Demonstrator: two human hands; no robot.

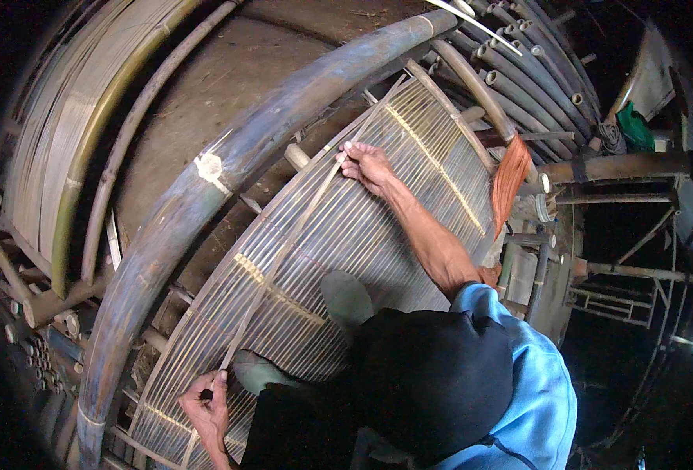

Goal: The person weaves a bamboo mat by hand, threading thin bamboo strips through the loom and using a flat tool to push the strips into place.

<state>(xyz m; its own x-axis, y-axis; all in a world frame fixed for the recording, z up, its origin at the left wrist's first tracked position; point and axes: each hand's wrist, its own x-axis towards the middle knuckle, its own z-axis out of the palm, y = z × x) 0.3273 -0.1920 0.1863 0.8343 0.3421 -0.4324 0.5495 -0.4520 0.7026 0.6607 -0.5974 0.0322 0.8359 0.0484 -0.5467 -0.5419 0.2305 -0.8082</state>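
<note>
Bamboo strip (284, 243), thin and pale, runs lengthwise from lower left up to upper right across the woven slat panel (378, 219). I see my left hand (205, 407) with its grip pinched shut on the strip's lower end. My right hand (366, 166) has its fingers closed on the upper end. Beside it a thick curved bamboo pole (229, 168) follows the same slant.

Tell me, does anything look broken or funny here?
One thing: the thick bamboo pole beside the woven bamboo mat has a pale, chipped-looking patch on its dark surface. The thin strip held between the left hand and right hand lies straight.
</note>
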